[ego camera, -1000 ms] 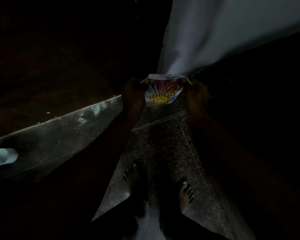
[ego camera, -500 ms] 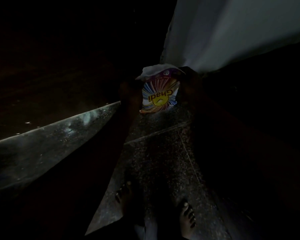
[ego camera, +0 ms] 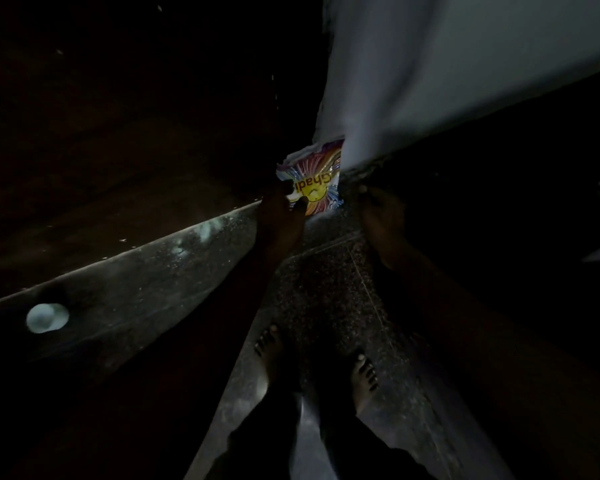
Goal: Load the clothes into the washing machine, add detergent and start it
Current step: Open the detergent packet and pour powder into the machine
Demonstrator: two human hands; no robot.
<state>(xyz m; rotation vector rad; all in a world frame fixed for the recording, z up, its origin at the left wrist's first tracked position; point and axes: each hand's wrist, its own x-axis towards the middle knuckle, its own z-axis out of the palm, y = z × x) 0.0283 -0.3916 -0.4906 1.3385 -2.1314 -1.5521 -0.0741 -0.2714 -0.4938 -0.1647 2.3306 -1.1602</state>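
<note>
At far right a pale cloth (ego camera: 447,64) spreads above the speckled floor (ego camera: 326,306), where two bare feet (ego camera: 271,355) stand. Beside the cloth's lower left edge the left hand (ego camera: 279,216) pinches a colourful detergent packet (ego camera: 317,181); the right hand (ego camera: 381,216), just right of it, is too dark to judge.
</note>
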